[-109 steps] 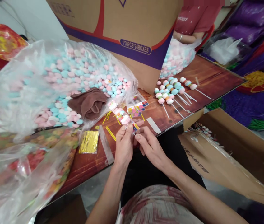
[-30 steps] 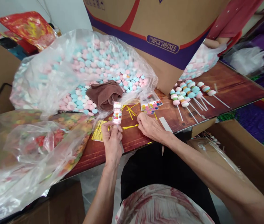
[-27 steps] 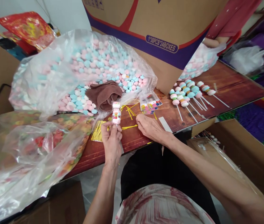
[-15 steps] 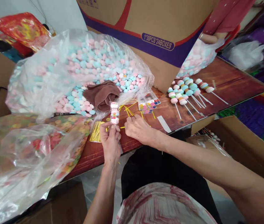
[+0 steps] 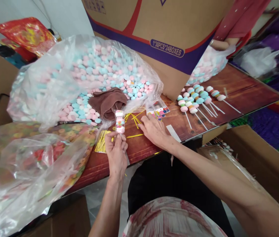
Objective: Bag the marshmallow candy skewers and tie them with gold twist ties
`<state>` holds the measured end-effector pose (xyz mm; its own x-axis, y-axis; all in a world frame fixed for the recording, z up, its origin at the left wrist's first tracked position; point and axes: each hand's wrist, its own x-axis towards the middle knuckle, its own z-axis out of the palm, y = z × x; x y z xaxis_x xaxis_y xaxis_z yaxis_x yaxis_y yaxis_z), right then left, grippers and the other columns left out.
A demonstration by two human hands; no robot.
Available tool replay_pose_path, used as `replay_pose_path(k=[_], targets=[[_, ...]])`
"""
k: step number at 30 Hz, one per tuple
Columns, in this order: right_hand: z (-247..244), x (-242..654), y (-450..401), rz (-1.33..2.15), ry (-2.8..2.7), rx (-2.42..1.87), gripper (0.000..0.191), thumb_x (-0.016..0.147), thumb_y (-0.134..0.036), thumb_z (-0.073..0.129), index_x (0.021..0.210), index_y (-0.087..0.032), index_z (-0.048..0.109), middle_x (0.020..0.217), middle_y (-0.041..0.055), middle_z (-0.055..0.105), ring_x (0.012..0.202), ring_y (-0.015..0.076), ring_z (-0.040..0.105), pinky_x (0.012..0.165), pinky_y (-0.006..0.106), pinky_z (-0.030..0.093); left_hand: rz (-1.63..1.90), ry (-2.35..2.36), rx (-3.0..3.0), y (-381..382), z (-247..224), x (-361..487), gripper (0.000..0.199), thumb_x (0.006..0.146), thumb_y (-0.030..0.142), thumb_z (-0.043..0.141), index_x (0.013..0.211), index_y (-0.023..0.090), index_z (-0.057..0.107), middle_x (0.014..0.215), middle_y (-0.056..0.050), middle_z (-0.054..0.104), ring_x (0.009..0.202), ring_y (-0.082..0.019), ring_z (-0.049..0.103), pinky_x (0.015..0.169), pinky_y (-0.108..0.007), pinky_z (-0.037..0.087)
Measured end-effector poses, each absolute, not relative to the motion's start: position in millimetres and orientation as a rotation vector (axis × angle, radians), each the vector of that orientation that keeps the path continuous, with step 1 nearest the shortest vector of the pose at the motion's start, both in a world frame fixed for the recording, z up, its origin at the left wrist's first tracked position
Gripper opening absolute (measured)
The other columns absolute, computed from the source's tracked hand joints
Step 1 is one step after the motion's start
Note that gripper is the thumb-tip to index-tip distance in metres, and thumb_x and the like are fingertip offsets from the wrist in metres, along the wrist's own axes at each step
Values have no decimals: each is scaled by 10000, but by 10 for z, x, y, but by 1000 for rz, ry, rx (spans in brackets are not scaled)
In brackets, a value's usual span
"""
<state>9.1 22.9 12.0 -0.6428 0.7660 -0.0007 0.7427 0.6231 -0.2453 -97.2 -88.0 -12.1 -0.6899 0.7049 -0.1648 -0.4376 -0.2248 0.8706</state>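
Upright in my left hand (image 5: 116,146) is a wrapped candy skewer (image 5: 120,122), pinched at its lower end. My right hand (image 5: 154,131) lies over the table with its fingers apart, beside loose yellow twist ties (image 5: 136,120) and close to the printed plastic bags (image 5: 158,108). Whether its fingertips touch a tie is hard to make out. A bundle of gold ties (image 5: 101,141) rests left of my left hand. Behind the skewer sits a brown cloth (image 5: 108,101). Several unwrapped candy skewers (image 5: 196,97) with white sticks lie to the right.
A large clear bag of pink, blue and white candies (image 5: 87,72) spreads at the back left, before a tall cardboard box (image 5: 169,26). Another plastic bag (image 5: 31,171) lies front left. An open carton (image 5: 260,158) stands right. A person's arm (image 5: 221,44) shows behind the box.
My right hand has moved right, away from my left hand, and its fingers have spread. The left hand still holds the wrapped skewer in nearly the same place.
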Motion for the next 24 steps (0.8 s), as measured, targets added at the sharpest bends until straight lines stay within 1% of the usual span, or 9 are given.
replay_pose_path(k=[2, 5, 7, 9, 14, 17, 19, 21, 24], targets=[[90, -46, 245, 275, -2712, -1310, 265, 970, -353, 506, 1097, -140, 598, 1158, 159, 576, 973, 277, 587, 717, 337, 438, 1981, 1283, 344, -878, -119, -967, 244, 770, 196, 696, 887, 218, 483, 678, 40, 544, 463, -31, 320, 439, -143, 220], [-27, -181, 281, 213, -2720, -1242, 198, 962, -197, 452, 1055, -141, 617, 1128, 150, 584, 924, 250, 587, 703, 324, 429, 1980, 1286, 338, -877, -107, -963, 244, 776, 200, 700, 887, 216, 484, 667, 42, 535, 463, -32, 316, 437, -145, 217], [-110, -188, 302, 174, -2726, -1170, 244, 931, -86, 403, 1035, -151, 614, 1064, 126, 602, 869, 223, 580, 686, 307, 412, 1980, 1278, 331, -879, -99, -962, 251, 774, 202, 707, 885, 217, 483, 657, 44, 527, 466, -34, 327, 440, -144, 223], [-162, -139, 321, 147, -2746, -1072, 264, 907, -43, 389, 1014, -149, 606, 1014, 109, 610, 847, 212, 563, 685, 301, 397, 1983, 1273, 315, -882, -96, -964, 258, 771, 207, 714, 882, 217, 481, 655, 44, 527, 474, -37, 345, 446, -143, 235], [-115, -19, 398, 277, -2781, -880, 245, 961, -91, 378, 994, -165, 609, 992, 68, 608, 876, 181, 542, 727, 271, 395, 1991, 1256, 296, -889, -108, -972, 251, 778, 210, 710, 882, 216, 482, 671, 40, 533, 486, -38, 349, 454, -137, 245], [-33, -65, 489, 176, -2790, -887, 231, 973, -123, 406, 1038, -142, 627, 1074, 102, 605, 967, 204, 536, 784, 297, 402, 1987, 1258, 299, -892, -111, -975, 247, 785, 218, 708, 887, 219, 482, 672, 40, 530, 487, -40, 344, 455, -140, 247], [32, -128, 560, 82, -2859, -794, 236, 970, -113, 416, 996, -122, 651, 1077, 121, 616, 1003, 224, 527, 831, 332, 393, 1986, 1258, 293, -894, -109, -975, 246, 787, 221, 705, 891, 219, 482, 674, 40, 532, 483, -39, 335, 455, -141, 245], [117, -191, 625, 25, -2972, -630, 254, 974, -110, 412, 960, -113, 666, 1041, 125, 635, 986, 227, 532, 854, 356, 383, 1987, 1258, 283, -895, -105, -973, 246, 783, 219, 705, 889, 217, 483, 677, 38, 537, 481, -36, 330, 456, -141, 244], [275, -251, 701, -58, -3180, -358, 250, 972, -104, 416, 980, -105, 667, 989, 127, 659, 908, 226, 551, 801, 363, 385, 1989, 1263, 274, -893, -97, -969, 249, 773, 217, 709, 879, 213, 484, 674, 35, 539, 482, -36, 336, 455, -141, 241]])
